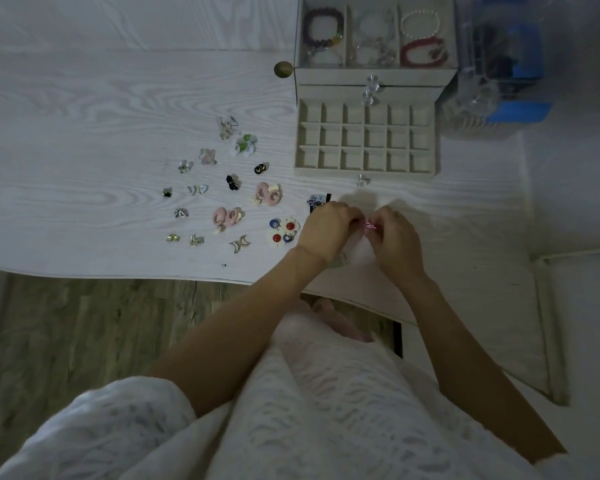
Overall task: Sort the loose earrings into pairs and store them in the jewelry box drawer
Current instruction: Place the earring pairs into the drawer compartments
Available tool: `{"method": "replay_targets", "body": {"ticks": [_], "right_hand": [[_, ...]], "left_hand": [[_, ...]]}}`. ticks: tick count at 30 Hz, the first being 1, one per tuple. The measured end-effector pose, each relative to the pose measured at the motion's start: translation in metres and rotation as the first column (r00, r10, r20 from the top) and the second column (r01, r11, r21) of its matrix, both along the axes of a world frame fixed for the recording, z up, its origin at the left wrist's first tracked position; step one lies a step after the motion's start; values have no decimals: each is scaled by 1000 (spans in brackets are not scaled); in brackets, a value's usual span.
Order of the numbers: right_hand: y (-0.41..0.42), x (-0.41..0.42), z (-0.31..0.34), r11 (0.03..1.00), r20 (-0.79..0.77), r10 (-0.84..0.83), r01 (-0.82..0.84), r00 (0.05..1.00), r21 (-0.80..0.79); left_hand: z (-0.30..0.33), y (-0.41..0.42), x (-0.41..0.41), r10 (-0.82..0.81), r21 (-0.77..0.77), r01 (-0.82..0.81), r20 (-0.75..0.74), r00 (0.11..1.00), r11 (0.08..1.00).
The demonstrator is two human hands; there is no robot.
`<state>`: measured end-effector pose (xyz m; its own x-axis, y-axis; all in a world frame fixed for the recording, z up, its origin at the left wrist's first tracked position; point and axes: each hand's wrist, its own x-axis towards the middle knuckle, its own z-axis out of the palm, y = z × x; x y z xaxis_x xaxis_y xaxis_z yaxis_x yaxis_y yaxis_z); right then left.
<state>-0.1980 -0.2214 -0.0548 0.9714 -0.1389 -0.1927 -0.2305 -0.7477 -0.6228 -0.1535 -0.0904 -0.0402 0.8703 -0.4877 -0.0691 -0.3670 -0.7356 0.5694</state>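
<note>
My left hand [326, 230] and my right hand [395, 237] meet above the white table, both pinching a small pink earring [370, 225] between the fingertips. The beige jewelry box [371, 77] stands at the back, with its lower drawer [366, 173] pulled out; the drawer's grid of small compartments holds nothing. Several loose earrings lie to the left of my hands: two pink hoop pairs [227, 218], red and blue flower studs [283, 232], a green and white flower [246, 144], black studs [232, 182] and small silver pieces [196, 240].
The top tray of the box holds bracelets [323, 29] under a clear lid. A clear and blue organiser [499, 64] stands right of the box. A round brass knob [283, 69] sits left of it. The table's front edge [118, 276] runs close to my body.
</note>
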Motion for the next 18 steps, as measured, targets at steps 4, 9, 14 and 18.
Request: {"method": "replay_targets", "body": {"ticks": [4,9,14,18], "right_hand": [[4,10,24,957,48,-106,89,993,277],[29,57,44,894,108,-173,110,979,435],[65,105,38,920,78,-89,52,993,389],[72,120,28,951,55,-102,81,993,299]], "left_hand": [[13,12,7,111,-188,-107,9,994,976],[30,45,39,252,-255,-229,62,966,939],[24,72,72,342,-78,-338,60,938,938],[17,73,86,337,15,-337,39,941,941]]}}
